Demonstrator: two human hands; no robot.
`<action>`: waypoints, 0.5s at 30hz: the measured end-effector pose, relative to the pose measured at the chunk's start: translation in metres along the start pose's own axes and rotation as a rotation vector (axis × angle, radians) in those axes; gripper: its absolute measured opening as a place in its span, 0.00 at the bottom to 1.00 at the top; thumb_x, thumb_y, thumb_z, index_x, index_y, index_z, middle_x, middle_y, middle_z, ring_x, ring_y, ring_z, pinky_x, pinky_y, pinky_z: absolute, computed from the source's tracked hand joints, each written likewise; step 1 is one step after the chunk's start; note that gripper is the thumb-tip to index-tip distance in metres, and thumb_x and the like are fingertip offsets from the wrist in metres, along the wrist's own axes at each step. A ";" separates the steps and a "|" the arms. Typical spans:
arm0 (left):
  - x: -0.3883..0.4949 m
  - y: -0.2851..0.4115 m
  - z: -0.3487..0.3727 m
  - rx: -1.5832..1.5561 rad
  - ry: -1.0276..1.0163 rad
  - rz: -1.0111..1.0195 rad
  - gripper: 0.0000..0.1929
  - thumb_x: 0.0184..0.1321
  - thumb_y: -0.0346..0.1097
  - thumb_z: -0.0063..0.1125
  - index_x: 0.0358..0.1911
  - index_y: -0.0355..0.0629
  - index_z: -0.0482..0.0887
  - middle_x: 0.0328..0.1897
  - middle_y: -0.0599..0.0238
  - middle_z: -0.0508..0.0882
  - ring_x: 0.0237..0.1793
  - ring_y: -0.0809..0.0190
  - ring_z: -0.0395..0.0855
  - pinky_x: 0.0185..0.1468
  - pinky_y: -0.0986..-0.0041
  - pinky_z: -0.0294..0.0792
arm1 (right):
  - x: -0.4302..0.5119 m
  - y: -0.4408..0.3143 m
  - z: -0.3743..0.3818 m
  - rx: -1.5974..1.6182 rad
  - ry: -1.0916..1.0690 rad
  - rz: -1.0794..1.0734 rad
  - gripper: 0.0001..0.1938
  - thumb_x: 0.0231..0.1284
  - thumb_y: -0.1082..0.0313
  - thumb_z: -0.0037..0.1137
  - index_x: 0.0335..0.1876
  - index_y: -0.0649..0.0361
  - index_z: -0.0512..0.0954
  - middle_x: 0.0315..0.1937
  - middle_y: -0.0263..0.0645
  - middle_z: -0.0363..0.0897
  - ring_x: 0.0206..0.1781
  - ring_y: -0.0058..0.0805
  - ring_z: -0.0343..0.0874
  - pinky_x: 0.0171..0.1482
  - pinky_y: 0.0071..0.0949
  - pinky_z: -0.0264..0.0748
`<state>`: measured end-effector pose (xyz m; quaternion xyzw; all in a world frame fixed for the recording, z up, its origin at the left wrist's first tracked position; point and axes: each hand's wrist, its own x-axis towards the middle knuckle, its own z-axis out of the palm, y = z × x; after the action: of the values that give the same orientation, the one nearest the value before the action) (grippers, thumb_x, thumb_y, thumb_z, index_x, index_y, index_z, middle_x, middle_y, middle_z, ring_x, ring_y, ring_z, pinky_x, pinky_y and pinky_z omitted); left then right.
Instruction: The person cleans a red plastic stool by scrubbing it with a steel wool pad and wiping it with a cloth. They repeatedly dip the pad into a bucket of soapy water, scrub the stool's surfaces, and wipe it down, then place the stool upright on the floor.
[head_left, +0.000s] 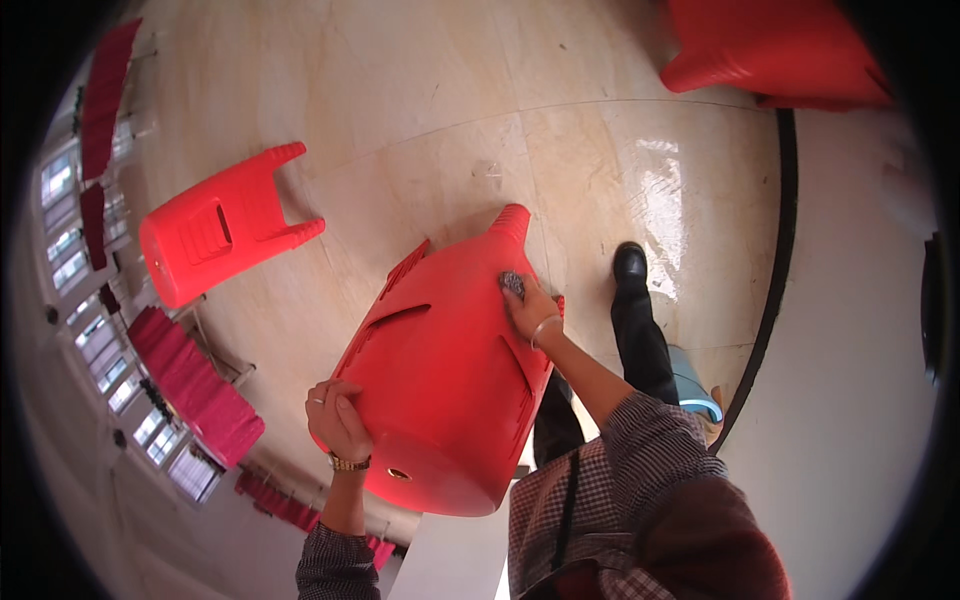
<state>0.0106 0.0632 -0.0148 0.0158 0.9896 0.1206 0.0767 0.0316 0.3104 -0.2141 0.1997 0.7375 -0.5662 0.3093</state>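
Before me a red plastic stool (442, 352) is tilted on its side, its round seat end toward me and its ribbed legs pointing away. My left hand (340, 420), with a ring and a gold-coloured watch, grips the stool by the edge of the seat end. On the upper right of the stool, close to one leg, my right hand (531, 304) presses a grey steel-wool scouring pad (512, 283) against the red plastic. The pad is pinched between thumb and fingers. Part of the stool's right side is hidden behind my right arm.
A second red plastic stool (225, 225) lies on the tiled floor (405, 90) to the left. More red plastic furniture (780, 52) is at the upper right. Beside my leg stands a light-blue plastic container (694, 382). A white wall (840, 300) with black skirting runs along the right.
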 end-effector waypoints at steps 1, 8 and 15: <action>0.002 0.001 0.000 -0.014 0.010 -0.020 0.15 0.64 0.37 0.40 0.30 0.41 0.83 0.34 0.57 0.82 0.38 0.52 0.76 0.44 0.63 0.67 | 0.000 -0.007 -0.004 0.048 0.044 0.054 0.18 0.65 0.63 0.50 0.59 0.54 0.74 0.51 0.48 0.77 0.54 0.48 0.76 0.58 0.39 0.73; 0.005 0.008 -0.001 0.005 0.021 -0.022 0.17 0.64 0.41 0.40 0.29 0.41 0.84 0.34 0.59 0.81 0.35 0.53 0.75 0.41 0.61 0.66 | 0.009 -0.011 0.002 0.164 -0.077 -0.007 0.18 0.61 0.61 0.56 0.55 0.55 0.76 0.48 0.48 0.77 0.51 0.49 0.77 0.53 0.39 0.74; 0.009 0.004 -0.004 -0.020 0.008 -0.004 0.13 0.59 0.39 0.46 0.26 0.43 0.83 0.30 0.61 0.80 0.32 0.52 0.75 0.36 0.62 0.66 | 0.029 -0.075 0.001 -0.054 -0.507 -0.580 0.14 0.63 0.62 0.51 0.53 0.53 0.79 0.44 0.42 0.81 0.47 0.43 0.81 0.49 0.36 0.76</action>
<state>0.0009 0.0666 -0.0118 0.0123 0.9887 0.1301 0.0732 -0.0376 0.2869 -0.1803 -0.1717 0.6781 -0.6419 0.3142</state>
